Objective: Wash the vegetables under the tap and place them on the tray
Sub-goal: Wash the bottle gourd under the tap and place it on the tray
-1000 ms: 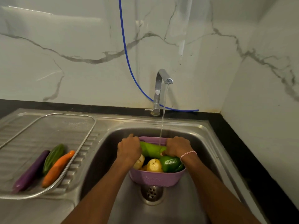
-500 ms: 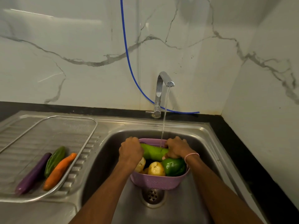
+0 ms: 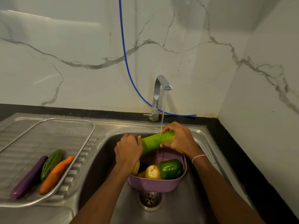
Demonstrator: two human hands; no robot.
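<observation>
A long light-green gourd [image 3: 155, 142] is held across the running stream from the tap [image 3: 159, 92]. My left hand [image 3: 127, 151] grips its lower left end and my right hand [image 3: 178, 139] grips its upper right end. Below it a purple basket [image 3: 155, 185] stands in the sink [image 3: 100, 159], holding a green bell pepper [image 3: 169, 168] and yellowish potatoes [image 3: 152, 172]. On the wire mesh tray [image 3: 64, 126] at the left lie a purple eggplant [image 3: 27, 178], a bitter gourd [image 3: 51, 164] and a carrot [image 3: 55, 175].
The drain [image 3: 150, 198] shows in front of the basket. A blue hose [image 3: 127, 65] runs down the marble wall behind the tap. A black counter edge [image 3: 242, 159] borders the sink at the right, next to the side wall.
Both hands have lifted the green gourd out of the basket and up into the water stream. The vegetables on the tray have not moved.
</observation>
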